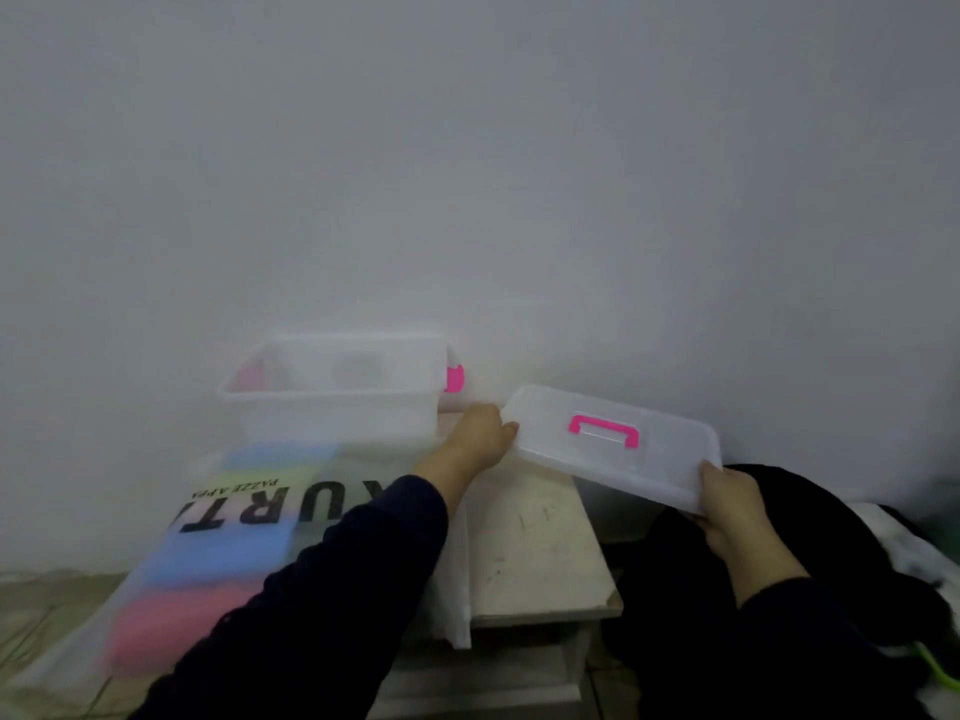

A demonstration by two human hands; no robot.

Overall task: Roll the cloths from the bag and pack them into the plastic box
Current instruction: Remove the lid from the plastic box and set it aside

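A clear plastic box (332, 394) with pink side clips stands open at the back of a small white table (535, 543), against the wall. Its clear lid (613, 444), with a pink handle, is held tilted in the air to the right of the box. My left hand (480, 439) grips the lid's left edge and my right hand (727, 498) grips its near right corner. A translucent bag (208, 558) with black lettering lies in front of the box, showing blue, yellowish and pink cloths inside.
A grey wall rises directly behind the table. Dark fabric (675, 589) is piled to the right of the table, with something white and green at the far right edge. A tiled floor (47, 605) shows at lower left.
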